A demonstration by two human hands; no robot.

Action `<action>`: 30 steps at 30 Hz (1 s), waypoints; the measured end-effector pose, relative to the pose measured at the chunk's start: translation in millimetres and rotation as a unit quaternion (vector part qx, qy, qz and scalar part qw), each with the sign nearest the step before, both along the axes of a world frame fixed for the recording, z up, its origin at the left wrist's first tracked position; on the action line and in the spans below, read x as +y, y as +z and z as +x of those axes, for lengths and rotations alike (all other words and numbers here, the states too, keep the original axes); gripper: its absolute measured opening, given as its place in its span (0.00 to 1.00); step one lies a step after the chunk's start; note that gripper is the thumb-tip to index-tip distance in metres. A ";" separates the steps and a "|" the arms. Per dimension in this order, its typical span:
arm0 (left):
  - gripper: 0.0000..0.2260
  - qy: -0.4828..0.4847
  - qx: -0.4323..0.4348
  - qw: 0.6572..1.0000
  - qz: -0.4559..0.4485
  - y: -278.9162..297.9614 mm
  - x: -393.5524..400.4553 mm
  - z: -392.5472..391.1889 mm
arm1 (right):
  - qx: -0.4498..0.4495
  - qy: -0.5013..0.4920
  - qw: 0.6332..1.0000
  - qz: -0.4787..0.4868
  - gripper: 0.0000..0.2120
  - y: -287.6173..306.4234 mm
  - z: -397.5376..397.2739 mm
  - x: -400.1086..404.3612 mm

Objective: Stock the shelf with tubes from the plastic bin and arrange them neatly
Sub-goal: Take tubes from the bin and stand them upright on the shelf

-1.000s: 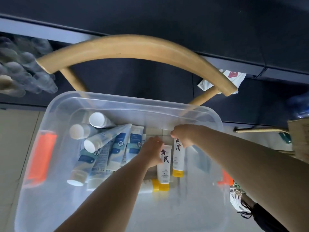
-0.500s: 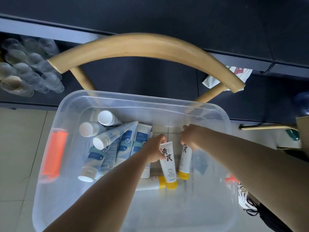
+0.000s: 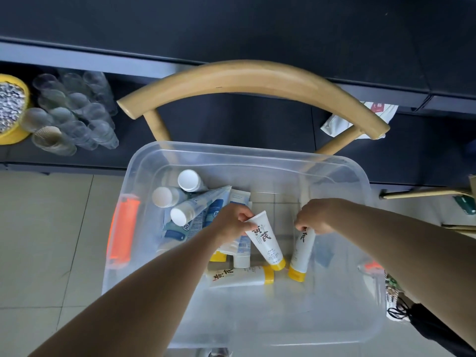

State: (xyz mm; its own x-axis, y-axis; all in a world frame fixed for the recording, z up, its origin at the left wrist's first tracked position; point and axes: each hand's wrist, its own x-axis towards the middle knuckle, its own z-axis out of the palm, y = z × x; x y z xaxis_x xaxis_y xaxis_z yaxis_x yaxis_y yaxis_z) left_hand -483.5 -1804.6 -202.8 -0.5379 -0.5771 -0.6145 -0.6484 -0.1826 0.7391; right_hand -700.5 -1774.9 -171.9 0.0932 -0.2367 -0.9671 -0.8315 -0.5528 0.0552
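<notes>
A clear plastic bin (image 3: 257,153) with orange latches sits on a wooden chair. Inside, my left hand (image 3: 229,222) pinches the crimped end of a white tube with a yellow cap (image 3: 266,242), lifted at a slant. My right hand (image 3: 313,216) grips the top of a second yellow-capped tube (image 3: 301,256), which hangs cap down. A third yellow-capped tube (image 3: 239,276) lies flat on the bin floor. Several blue-and-white tubes with white caps (image 3: 190,210) are piled at the bin's left side. The dark shelf (image 3: 231,124) runs behind the chair.
The chair's curved wooden backrest (image 3: 252,76) arcs over the bin's far edge. Clear plastic cups (image 3: 74,112) and a yellow bowl (image 3: 13,109) stand on the shelf at left. A white packet (image 3: 360,117) lies on the shelf at right. Tiled floor (image 3: 46,228) shows at left.
Both hands have lifted their yellow-capped tubes up off the bin floor, and the two tubes now hang apart. The view has shifted left, showing the cups and yellow bowl.
</notes>
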 end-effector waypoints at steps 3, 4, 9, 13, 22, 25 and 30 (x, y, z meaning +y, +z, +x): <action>0.02 0.018 -0.003 1.000 0.011 3.7 -1.4 5.5 | -0.008 -0.015 1.000 -0.010 0.16 4.2 0.3 2.7; 0.03 0.023 -0.001 1.000 0.015 5.7 -1.7 6.9 | -0.016 -0.028 0.999 -0.015 0.15 7.5 2.4 2.3; 0.05 0.060 0.020 0.997 0.042 19.7 -7.0 16.0 | -0.046 -0.094 0.994 -0.030 0.13 21.3 10.9 0.1; 0.09 0.061 0.036 0.997 0.043 30.2 -13.4 25.9 | -0.030 -0.100 0.994 -0.044 0.14 30.4 9.1 2.9; 0.09 0.033 0.022 0.999 0.020 37.0 -17.2 35.4 | -0.082 -0.269 0.954 -0.107 0.10 30.0 8.2 2.7; 0.09 0.023 0.015 1.000 0.010 40.6 -17.7 35.2 | -0.108 -0.345 0.923 -0.132 0.13 26.0 6.9 3.6; 0.08 0.016 0.002 1.000 -0.007 51.5 -20.8 42.8 | -0.130 -0.459 0.872 -0.109 0.01 29.2 12.2 14.5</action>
